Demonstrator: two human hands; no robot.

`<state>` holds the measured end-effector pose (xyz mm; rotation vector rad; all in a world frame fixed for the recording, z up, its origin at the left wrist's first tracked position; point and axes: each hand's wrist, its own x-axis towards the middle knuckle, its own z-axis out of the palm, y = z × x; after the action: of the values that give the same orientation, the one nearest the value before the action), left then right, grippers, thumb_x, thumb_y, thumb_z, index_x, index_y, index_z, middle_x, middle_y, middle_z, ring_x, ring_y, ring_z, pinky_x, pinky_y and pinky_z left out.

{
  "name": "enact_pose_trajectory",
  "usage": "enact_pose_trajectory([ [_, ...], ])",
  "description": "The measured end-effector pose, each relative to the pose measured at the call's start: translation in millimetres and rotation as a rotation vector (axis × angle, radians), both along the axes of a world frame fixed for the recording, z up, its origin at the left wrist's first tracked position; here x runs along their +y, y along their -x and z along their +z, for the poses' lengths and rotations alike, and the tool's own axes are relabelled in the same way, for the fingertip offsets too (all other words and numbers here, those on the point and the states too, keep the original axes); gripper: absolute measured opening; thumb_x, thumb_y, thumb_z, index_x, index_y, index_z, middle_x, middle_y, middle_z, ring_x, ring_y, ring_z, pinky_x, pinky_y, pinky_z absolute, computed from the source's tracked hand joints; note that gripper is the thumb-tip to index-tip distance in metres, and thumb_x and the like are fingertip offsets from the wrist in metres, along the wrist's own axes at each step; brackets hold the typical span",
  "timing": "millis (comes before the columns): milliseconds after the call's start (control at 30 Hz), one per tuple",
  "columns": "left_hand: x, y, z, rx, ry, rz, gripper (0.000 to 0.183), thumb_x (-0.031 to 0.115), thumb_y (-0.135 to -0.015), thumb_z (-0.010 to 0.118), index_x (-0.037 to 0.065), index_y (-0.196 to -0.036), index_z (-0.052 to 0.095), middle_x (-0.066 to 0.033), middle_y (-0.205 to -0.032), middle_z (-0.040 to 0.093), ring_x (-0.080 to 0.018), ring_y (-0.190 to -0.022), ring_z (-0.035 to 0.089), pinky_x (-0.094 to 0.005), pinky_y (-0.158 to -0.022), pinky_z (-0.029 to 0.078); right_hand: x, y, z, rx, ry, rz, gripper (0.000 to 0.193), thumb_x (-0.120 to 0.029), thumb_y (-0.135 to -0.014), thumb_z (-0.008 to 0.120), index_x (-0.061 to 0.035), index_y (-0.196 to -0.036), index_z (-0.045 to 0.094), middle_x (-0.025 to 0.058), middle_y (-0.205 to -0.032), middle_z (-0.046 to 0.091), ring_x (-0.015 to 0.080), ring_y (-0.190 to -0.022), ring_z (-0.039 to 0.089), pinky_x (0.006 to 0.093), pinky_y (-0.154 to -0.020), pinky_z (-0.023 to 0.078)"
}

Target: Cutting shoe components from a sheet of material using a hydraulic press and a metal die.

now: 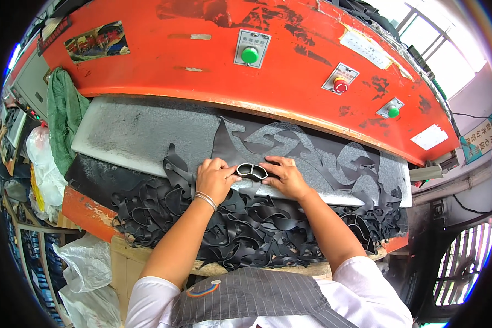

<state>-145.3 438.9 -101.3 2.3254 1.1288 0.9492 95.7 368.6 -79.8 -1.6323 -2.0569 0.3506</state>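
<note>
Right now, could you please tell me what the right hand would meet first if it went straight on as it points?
The right hand would likely first meet the hollow dark frame it seems to be touching; the left hand lies beyond, roughly in line.

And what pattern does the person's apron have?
The apron is dark grey with thin pale stripes and a rainbow motif, seen in the head view.

Shows orange-red with dark patches on the machine front [164, 65], green and red on the buttons [250, 55], mottled grey on the board [142, 126], black on the scraps [246, 240], silvery grey on the metal ring [252, 170], pale-striped grey on the apron [257, 298].
</note>
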Motion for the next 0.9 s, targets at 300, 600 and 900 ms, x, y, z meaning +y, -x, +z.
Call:
enact_pose_trajectory([
  [300,-3.0,8.5,20.8,0.014,0.132,-0.035,0.034,0.027,-0.074,0.078,0.009,-0.102,0.074,-0.0072,-0.099,0.064,-0.0266,-0.096,0.056,-0.0368,-0.086,0.046,-15.5,-14.2,21.4,0.097,-0.252,-0.020,0.056,-0.032,-0.072,0.080,-0.0115,-0.122,0.063,0.0115,-0.128,0.058,0.0333,-0.119,0.051,0.0411,-0.101,0.038],
  [600,-28.2,-24.9,167.0,-0.412,-0.552,-0.101,0.006,0.010,-0.085,0.069,0.004,-0.084,0.068,-0.0076,-0.077,0.060,-0.0268,-0.075,0.056,-0.0374,-0.068,0.046,-84.2,-166.9,166.0,0.107,-1.256,-0.932,0.049,-0.027,-0.103,0.043,0.0025,-0.141,0.039,0.0239,-0.147,0.036,0.0357,-0.138,0.033,0.0449,-0.115,0.023],
  [900,-81.5,19.8,189.7,-0.060,-0.155,-0.191,0.015,0.017,-0.089,0.062,0.004,-0.081,0.066,-0.0125,-0.077,0.056,-0.0321,-0.076,0.057,-0.0401,-0.069,0.046,-134.3,-173.4,171.6,0.099,-1.035,-1.032,0.061,-0.037,-0.102,0.043,-0.0019,-0.149,0.025,0.0259,-0.155,0.015,0.0364,-0.145,0.014,0.0456,-0.115,0.016],
])
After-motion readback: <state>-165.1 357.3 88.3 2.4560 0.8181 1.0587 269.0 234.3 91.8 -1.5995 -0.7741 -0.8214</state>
